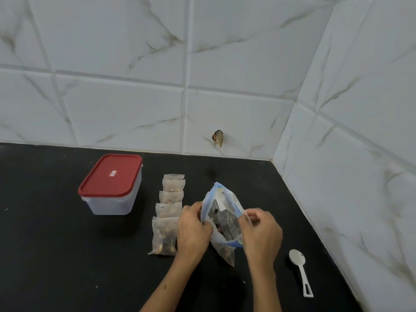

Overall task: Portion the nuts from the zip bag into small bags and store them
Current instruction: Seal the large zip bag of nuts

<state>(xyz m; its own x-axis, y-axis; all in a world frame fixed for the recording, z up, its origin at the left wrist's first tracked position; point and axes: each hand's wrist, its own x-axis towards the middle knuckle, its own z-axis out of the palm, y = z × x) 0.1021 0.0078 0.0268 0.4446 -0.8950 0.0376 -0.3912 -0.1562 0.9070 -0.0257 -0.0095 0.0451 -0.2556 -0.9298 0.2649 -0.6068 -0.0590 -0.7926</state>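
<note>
A clear zip bag [221, 212] with a blue zip strip and a printed label stands on the black counter [56, 255], its mouth held wide. My left hand [193, 230] pinches its left edge and my right hand [261, 233] pinches its right edge. Nuts show at the bag's bottom, below my hands. Several small translucent bags [168, 212] holding nuts lie in an overlapping row just left of my left hand. A clear container with a shut red lid [111, 183] stands further left.
A white plastic spoon [300, 270] lies on the counter to the right of my right wrist. White marble-pattern tiled walls meet in a corner at the back right. A small brown object [218, 138] sticks to the back wall.
</note>
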